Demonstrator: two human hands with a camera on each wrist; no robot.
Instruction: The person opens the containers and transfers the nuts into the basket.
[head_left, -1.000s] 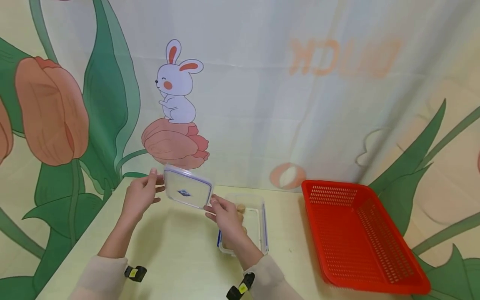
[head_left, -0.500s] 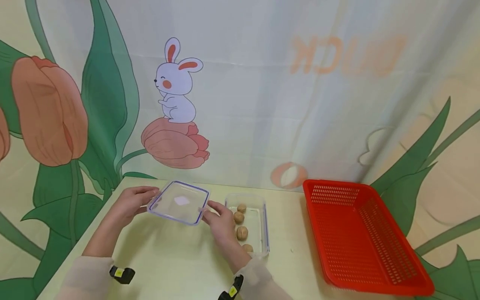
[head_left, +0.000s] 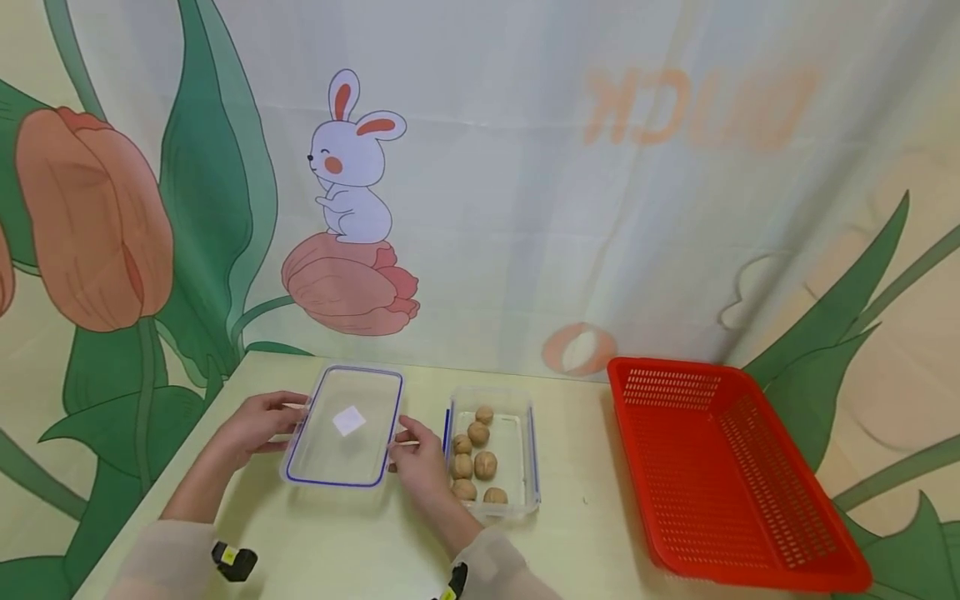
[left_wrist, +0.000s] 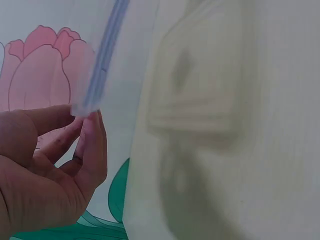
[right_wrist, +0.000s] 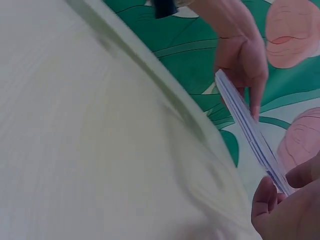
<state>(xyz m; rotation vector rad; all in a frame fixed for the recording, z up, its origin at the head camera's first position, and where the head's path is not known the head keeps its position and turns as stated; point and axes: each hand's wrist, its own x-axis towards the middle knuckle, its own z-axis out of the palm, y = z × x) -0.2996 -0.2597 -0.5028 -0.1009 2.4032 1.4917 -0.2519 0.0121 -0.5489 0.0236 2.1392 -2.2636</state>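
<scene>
A clear plastic lid (head_left: 322, 454) with a blue-purple seal round its edge and a white diamond-shaped mark is held between both hands above the table. My left hand (head_left: 258, 427) pinches its left edge; in the left wrist view the thumb and fingertips of the left hand (left_wrist: 60, 160) meet at a corner of the lid (left_wrist: 103, 62). At its right edge my right hand (head_left: 423, 467) grips with thumb and fingers. The right wrist view shows the lid (right_wrist: 250, 132) edge-on between the hands. To the right stands a clear plastic container (head_left: 513, 446) holding several walnuts (head_left: 485, 465).
A red perforated plastic basket (head_left: 720, 467) stands at the right of the pale table (head_left: 577, 533). Behind the table hangs a printed curtain (head_left: 495, 208) with a rabbit and tulips. The table's left edge slants close to my left arm.
Both hands have lowered the lid and moved it left, turning it from tilted up to nearly flat. The right hand has moved off the container, so more walnuts show.
</scene>
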